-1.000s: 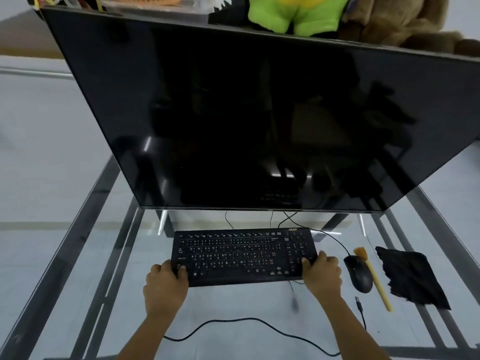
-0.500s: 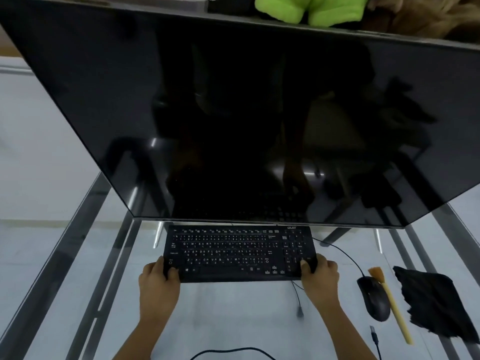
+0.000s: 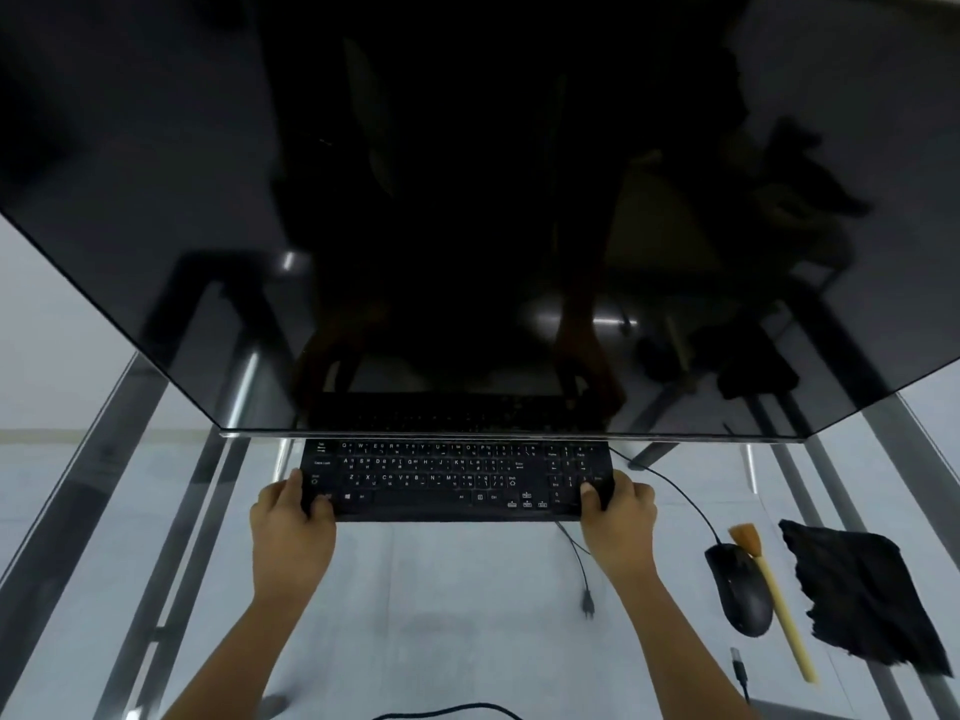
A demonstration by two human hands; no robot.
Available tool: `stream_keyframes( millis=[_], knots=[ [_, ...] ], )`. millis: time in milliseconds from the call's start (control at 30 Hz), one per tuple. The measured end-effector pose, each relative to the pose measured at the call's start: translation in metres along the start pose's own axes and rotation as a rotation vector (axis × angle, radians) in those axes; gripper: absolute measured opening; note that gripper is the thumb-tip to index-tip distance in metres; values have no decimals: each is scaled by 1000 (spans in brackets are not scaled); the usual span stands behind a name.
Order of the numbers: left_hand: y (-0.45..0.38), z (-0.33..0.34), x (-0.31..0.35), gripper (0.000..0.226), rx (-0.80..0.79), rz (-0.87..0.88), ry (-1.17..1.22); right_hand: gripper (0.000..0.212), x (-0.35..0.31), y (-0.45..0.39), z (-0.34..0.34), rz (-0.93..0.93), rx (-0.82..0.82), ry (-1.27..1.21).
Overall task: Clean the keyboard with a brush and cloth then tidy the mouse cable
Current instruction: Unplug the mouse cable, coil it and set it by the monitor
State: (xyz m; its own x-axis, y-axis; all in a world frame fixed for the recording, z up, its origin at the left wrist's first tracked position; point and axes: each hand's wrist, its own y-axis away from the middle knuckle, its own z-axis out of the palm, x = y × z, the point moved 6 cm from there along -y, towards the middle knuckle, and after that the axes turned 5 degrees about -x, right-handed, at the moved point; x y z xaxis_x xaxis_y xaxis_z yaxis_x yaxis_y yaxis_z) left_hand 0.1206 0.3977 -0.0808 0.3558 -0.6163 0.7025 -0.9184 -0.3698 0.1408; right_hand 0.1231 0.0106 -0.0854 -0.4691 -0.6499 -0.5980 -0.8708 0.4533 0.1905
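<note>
A black keyboard [image 3: 452, 480] lies on the glass desk, its far rows tucked under the monitor's lower edge. My left hand [image 3: 291, 532] grips its near-left corner and my right hand [image 3: 618, 522] grips its near-right corner. To the right lies a black mouse [image 3: 740, 589] whose cable [image 3: 670, 485] curves back toward the monitor. Beside the mouse rests a yellow-handled brush [image 3: 779, 600], bristles pointing away from me. A crumpled black cloth [image 3: 862, 595] lies at the far right.
A large dark monitor [image 3: 467, 200] overhangs the desk and fills the upper view. The glass desk [image 3: 441, 589] has metal frame bars [image 3: 171, 511] at the left and right. A loose cable plug [image 3: 587, 608] and a USB plug [image 3: 737, 667] lie near me.
The keyboard, held at both ends, has slid away from me until its far edge sits under the monitor. My view has moved closer and tilted down.
</note>
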Motion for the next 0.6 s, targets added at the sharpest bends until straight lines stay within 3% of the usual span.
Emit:
stream_keyframes(
  millis=[200,333,433,600],
  knots=[
    [0,3,-2,13,3,24,-1,31,-2,-2,3,2,-20,-2],
    [11,7,-2,45,44,72,-206,40,-8,1,2,-61,-66,51],
    [41,31,24,65,8,246,-279,53,3,10,-24,-95,-5,186],
    [81,98,82,69,-229,511,-335,52,68,32,-93,49,186,364]
  ],
)
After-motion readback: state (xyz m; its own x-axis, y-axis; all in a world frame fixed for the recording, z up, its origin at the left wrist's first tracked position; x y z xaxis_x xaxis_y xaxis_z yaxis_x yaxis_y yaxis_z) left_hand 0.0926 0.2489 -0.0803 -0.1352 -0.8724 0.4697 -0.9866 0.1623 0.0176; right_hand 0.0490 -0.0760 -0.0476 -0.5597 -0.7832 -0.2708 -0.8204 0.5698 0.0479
